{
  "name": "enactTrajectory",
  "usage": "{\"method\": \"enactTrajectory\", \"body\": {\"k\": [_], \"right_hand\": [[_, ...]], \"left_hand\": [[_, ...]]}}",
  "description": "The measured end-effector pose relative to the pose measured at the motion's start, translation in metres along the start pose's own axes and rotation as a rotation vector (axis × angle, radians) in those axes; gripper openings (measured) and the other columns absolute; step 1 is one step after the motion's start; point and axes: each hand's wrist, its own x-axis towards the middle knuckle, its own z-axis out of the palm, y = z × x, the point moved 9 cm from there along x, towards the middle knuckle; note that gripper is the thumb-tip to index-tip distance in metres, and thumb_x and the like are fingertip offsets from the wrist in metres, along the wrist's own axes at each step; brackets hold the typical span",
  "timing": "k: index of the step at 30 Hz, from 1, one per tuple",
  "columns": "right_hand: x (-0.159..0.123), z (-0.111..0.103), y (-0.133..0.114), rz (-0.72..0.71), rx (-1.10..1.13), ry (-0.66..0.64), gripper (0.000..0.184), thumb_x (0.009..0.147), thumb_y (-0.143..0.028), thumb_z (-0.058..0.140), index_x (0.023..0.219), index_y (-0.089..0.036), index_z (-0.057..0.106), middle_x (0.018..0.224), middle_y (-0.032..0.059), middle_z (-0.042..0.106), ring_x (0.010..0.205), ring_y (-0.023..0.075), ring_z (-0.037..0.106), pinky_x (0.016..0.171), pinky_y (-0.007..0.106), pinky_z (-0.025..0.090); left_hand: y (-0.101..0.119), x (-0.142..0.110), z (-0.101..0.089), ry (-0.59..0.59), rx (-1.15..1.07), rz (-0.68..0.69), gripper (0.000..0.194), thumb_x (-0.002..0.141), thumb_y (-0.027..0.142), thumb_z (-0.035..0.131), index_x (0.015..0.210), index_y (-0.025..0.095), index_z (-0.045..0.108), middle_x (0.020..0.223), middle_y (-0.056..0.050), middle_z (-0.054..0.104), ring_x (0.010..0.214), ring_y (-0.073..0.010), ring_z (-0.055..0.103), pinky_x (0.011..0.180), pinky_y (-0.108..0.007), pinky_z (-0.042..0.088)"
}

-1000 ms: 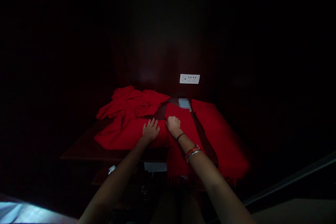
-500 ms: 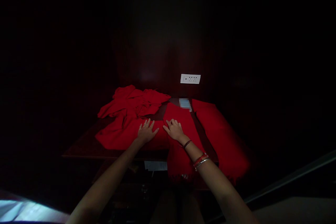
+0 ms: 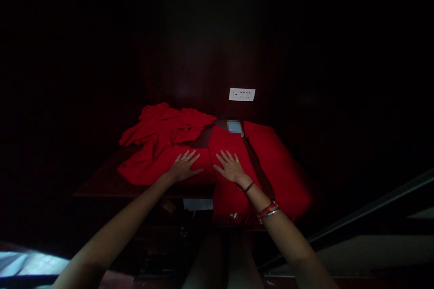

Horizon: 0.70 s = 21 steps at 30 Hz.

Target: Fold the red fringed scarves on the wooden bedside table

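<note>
My left hand lies flat with fingers spread on a strip of red cloth that runs sideways along the dark table. Just to the right, my right hand rests palm down, fingers apart, on a red fringed scarf. The scarf's fringed end hangs over the table's front edge. Neither hand grips anything. Another folded red scarf, also fringed, lies farther right, apart from my hands. Behind my left hand sits a crumpled heap of red cloth.
A white socket plate is on the dark wall behind the table. Below it lies a small pale blue item, blurred out. Papers sit on a shelf under the tabletop. A bright patch shows at lower left.
My right hand has gone from closed on the middle scarf's left edge to spread flat on it, moving slightly right. My left hand has slid a little left over the cloth.
</note>
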Motion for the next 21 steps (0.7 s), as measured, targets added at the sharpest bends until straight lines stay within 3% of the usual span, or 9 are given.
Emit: {"method": "enactTrajectory", "body": {"k": [3,6,10,17,19,21], "right_hand": [[-0.003,-0.002,0.001,-0.004,-0.011,0.024,0.066,0.075,-0.061,0.008,0.127,-0.024,0.023,0.133,0.0042,0.020,0.121,0.0230,0.010,0.095,0.043,0.005],[-0.005,-0.002,0.002,-0.020,-0.029,0.051,0.060,0.077,-0.057,0.008,0.126,-0.025,0.025,0.133,0.0033,0.020,0.121,0.0221,0.011,0.095,0.043,0.006],[-0.007,-0.001,0.006,-0.016,-0.040,0.056,0.054,0.080,-0.051,0.009,0.126,-0.027,0.024,0.133,0.0024,0.021,0.121,0.0218,0.013,0.095,0.042,0.008],[-0.011,-0.002,0.013,-0.011,-0.047,0.026,0.052,0.080,-0.050,0.015,0.126,-0.028,0.022,0.134,0.0026,0.019,0.121,0.0219,0.010,0.095,0.042,0.008],[-0.012,-0.006,0.012,-0.021,-0.033,0.005,0.052,0.080,-0.050,0.019,0.126,-0.027,0.024,0.133,0.0033,0.020,0.121,0.0219,0.011,0.095,0.042,0.010],[-0.011,-0.014,0.007,-0.017,-0.017,0.008,0.053,0.078,-0.051,0.024,0.123,-0.024,0.030,0.130,0.0057,0.027,0.119,0.0222,0.018,0.094,0.040,0.015]], "left_hand": [[0.005,-0.004,-0.005,0.015,0.012,0.043,0.073,0.070,0.065,0.027,0.128,0.021,0.019,0.134,-0.009,0.013,0.121,-0.0284,0.008,0.094,-0.045,0.012],[0.035,-0.014,-0.013,0.054,0.021,0.226,0.059,0.078,0.055,0.025,0.127,0.023,0.021,0.135,-0.005,0.009,0.122,-0.0237,0.004,0.096,-0.040,0.011],[0.066,-0.033,-0.006,-0.065,0.005,0.422,0.049,0.081,0.051,0.022,0.126,0.033,0.017,0.135,0.002,0.009,0.122,-0.0222,0.005,0.096,-0.041,0.007],[0.049,-0.045,-0.005,-0.259,-0.104,0.502,0.041,0.082,0.048,0.026,0.121,0.038,0.027,0.135,0.007,0.007,0.121,-0.0257,0.000,0.095,-0.045,0.005],[0.049,-0.041,-0.012,-0.233,-0.169,0.509,0.035,0.083,0.043,0.025,0.116,0.035,0.038,0.133,0.006,0.019,0.121,-0.0221,0.010,0.096,-0.039,0.010],[0.053,-0.032,-0.022,-0.123,-0.229,0.485,0.035,0.085,0.037,0.023,0.105,0.028,0.050,0.123,0.002,0.035,0.114,-0.0162,0.027,0.095,-0.030,0.019]]}}
